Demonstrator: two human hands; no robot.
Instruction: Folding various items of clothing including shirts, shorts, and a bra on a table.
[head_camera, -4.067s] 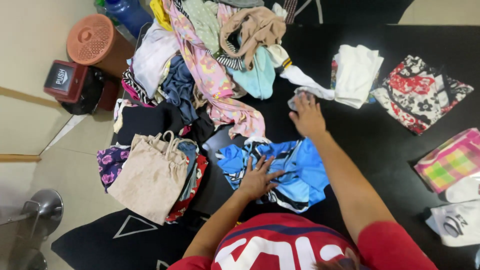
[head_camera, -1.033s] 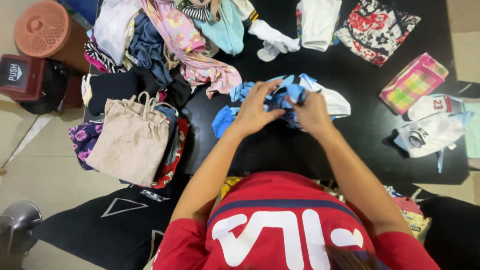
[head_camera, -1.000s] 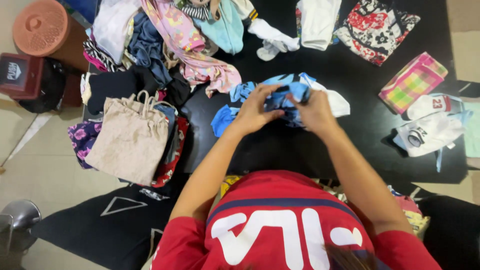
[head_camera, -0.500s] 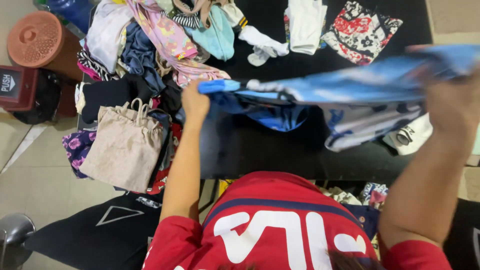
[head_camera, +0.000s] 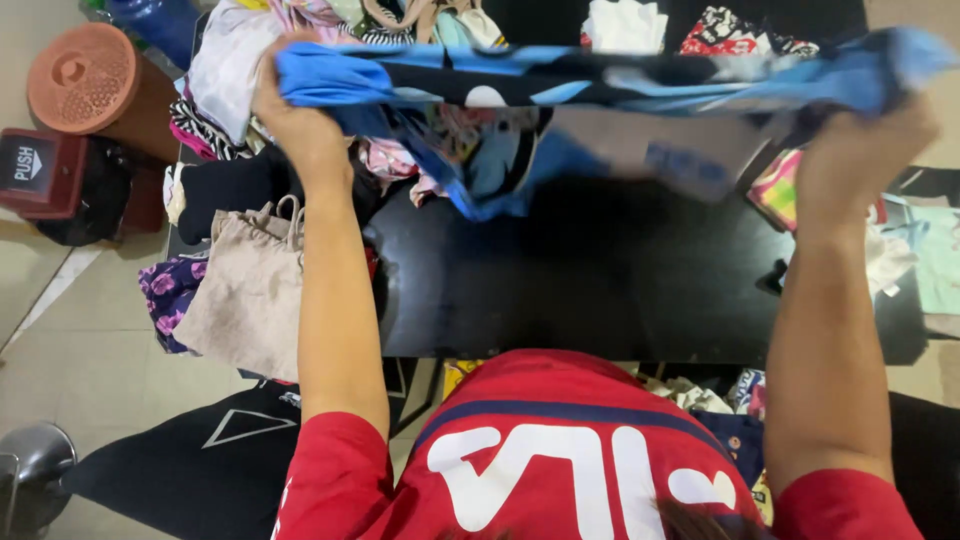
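Blue shirt (head_camera: 520, 85) now raised higher — black table (head_camera: 600, 290), tiled floor (head_camera: 90, 350)

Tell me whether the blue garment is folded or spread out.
Spread out. The blue garment is stretched wide in the air above the black table, its ends gripped by the left hand and right hand.

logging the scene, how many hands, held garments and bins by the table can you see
hands: 2 (left hand, right hand)
blue garment stretched between both hands: 1
bins on the floor: 2 (round orange bin, red push-lid bin)
total: 5
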